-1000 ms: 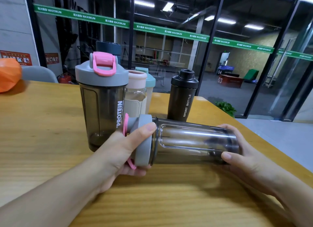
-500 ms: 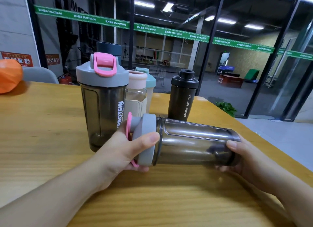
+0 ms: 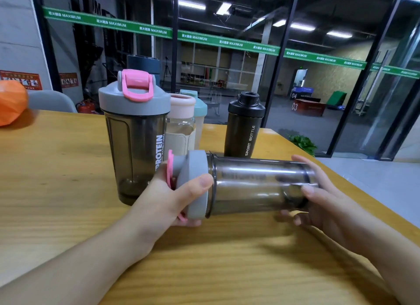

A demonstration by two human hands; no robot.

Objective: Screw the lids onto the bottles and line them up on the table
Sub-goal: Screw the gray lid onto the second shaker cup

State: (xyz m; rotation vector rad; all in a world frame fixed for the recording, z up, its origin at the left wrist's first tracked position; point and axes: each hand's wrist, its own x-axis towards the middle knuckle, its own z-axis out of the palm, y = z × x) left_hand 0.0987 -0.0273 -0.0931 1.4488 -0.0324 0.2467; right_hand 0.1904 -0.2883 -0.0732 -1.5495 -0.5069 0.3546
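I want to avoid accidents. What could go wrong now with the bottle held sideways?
1. The smoky plastic bottle may hit the upright grey-lidded shaker close behind the left hand.
2. The right hand holds only its base, so it might slip while the grey lid is turned.

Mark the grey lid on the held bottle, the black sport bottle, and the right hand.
grey lid [image 3: 197,186], head view, on its grey side rim.
black sport bottle [image 3: 241,134], head view, on its dark body.
right hand [image 3: 325,204], head view, on the palm near the thumb.
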